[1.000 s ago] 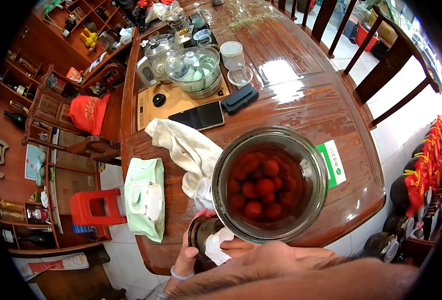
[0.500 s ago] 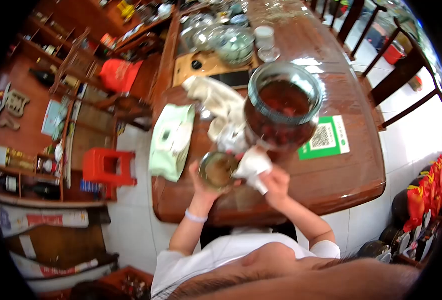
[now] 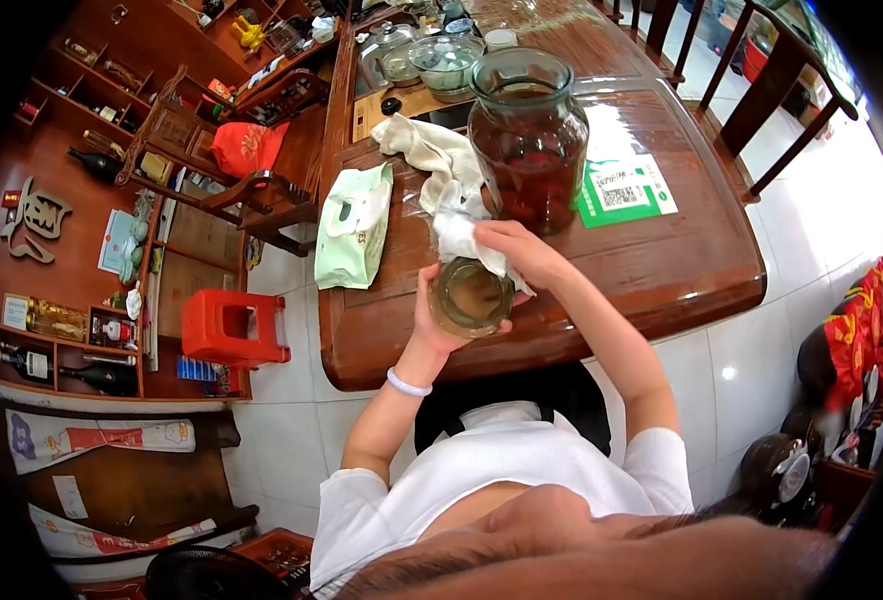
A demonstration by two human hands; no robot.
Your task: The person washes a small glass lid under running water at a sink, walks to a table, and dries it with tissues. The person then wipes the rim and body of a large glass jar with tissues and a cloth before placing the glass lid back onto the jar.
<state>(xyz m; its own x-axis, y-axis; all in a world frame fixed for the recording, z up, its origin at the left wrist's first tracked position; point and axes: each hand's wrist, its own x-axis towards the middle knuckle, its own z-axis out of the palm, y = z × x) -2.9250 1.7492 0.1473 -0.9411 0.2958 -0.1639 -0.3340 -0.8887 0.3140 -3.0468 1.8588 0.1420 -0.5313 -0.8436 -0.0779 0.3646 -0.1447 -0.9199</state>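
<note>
My left hand (image 3: pixel 432 315) is wrapped round a round glass piece (image 3: pixel 472 297) that looks like a jar lid, held over the front edge of the table. In my right hand (image 3: pixel 524 255) is a crumpled white wipe (image 3: pixel 490 257), pressed against the glass piece's far rim. Some of the right fingers are hidden behind the wipe and the glass. Just beyond my hands stands a big glass jar (image 3: pixel 528 150), uncovered, with dark red liquid and fruit-like lumps inside. A pale green pack of wipes (image 3: pixel 355 235) lies to the left, near a beige cloth (image 3: pixel 427 150).
The dark wooden table (image 3: pixel 622 275) bears a green card with a QR code (image 3: pixel 622 190) right of the jar. Glass bowls (image 3: pixel 447 62) stand at the far end. A red stool (image 3: pixel 234 328) is on the floor at left; a wooden chair (image 3: pixel 777 90) is at right.
My view has shifted, so the table sits higher in it. The glass piece is tilted differently, and my right hand has moved with the wipe to its far rim.
</note>
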